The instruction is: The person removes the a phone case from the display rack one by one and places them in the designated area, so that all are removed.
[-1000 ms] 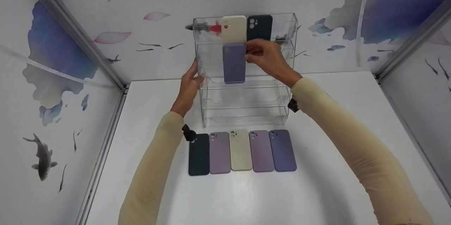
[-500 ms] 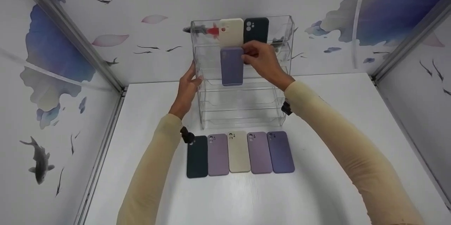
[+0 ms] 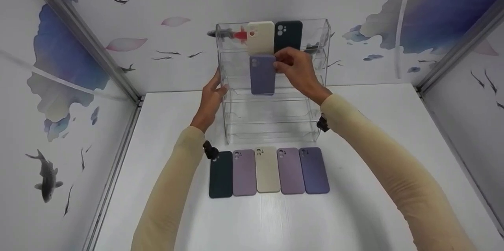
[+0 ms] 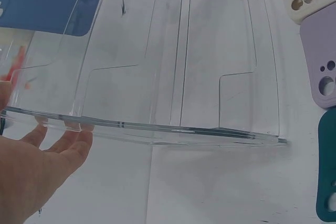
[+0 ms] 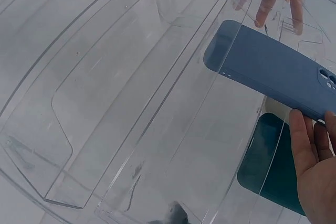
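Note:
A clear acrylic tiered rack [image 3: 271, 128] stands upright at the back of the table. My left hand [image 3: 211, 99] grips its left side wall, thumb at the front and fingers round behind, as the left wrist view shows. With thumb and fingers, my right hand [image 3: 301, 71] pinches a blue-purple phone case [image 3: 262, 77] by its upper right edge. The case is upright at the second tier, its lower end behind that tier's clear front lip in the right wrist view [image 5: 214, 51]. Above it, a cream phone case [image 3: 260, 37] and a dark green phone case [image 3: 288, 35] stand in the top tier.
In front of the rack, several phone cases lie side by side: dark green [image 3: 221, 176], light purple [image 3: 244, 174], cream [image 3: 268, 172], another light purple [image 3: 291, 172] and blue-purple [image 3: 314, 171]. Patterned panels [image 3: 189, 66] enclose the white table [image 3: 260, 223] at the back and sides.
The pinched case's top edge has come slightly lower against the cream case, and its camera holes show more clearly. The left hand stays on the rack's side.

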Tool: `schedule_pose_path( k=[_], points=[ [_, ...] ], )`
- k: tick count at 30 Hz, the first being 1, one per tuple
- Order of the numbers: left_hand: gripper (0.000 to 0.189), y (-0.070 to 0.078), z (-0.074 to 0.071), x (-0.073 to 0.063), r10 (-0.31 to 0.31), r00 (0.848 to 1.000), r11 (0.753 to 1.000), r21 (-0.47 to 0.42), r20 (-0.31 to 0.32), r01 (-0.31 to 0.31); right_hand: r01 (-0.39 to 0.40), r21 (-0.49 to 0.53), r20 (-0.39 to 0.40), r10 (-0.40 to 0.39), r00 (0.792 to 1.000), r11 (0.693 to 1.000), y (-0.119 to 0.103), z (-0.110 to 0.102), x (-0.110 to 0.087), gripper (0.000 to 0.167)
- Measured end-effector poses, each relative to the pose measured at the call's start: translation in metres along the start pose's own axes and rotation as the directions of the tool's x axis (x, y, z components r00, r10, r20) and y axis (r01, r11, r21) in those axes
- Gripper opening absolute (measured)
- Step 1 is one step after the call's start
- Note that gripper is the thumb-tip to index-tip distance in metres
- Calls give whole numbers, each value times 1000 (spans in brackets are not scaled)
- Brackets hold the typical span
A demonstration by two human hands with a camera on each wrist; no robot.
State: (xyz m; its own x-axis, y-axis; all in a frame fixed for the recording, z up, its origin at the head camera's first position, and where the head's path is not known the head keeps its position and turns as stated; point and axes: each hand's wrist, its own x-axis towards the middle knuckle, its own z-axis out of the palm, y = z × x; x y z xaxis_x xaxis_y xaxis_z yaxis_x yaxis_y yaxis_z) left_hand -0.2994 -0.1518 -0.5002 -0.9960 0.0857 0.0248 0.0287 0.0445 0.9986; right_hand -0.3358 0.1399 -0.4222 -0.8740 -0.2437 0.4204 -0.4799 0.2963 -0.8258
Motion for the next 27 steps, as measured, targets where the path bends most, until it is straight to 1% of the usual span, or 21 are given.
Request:
schedule_pose_path(
  k=[5,11,16,18,22,25,27],
  points=[
    [70,-1,0,0,14,1000,1000,8,21,-14,43,-36,-31,-44,999,998,-1,-7,-5,17],
    [69,2,0,0,23,999,999,-28,25,-23,95,-73,-71,-100,992,993,-6,-12,-10,18],
    [69,1,1,1,16,1000,1000,-22,18,-16,92,-101,-77,-100,992,991,-11,-18,-16,19],
    [70,0,1,1,18,1000,1000,-17,16,-17,85,-94,-75,-92,993,992,-13,-21,-19,20],
    [70,0,1,1,14,1000,1000,-9,9,-14,88,-44,-79,-91,993,995,-15,-29,-28,20],
    [69,0,1,1,7,1000,1000,-7,3,-7,105,-12,-89,-105,990,994,-15,-35,-35,19],
    [69,0,1,1,5,1000,1000,-8,-1,-5,107,-8,-99,-107,989,994,-14,-39,-39,19]
  ],
)
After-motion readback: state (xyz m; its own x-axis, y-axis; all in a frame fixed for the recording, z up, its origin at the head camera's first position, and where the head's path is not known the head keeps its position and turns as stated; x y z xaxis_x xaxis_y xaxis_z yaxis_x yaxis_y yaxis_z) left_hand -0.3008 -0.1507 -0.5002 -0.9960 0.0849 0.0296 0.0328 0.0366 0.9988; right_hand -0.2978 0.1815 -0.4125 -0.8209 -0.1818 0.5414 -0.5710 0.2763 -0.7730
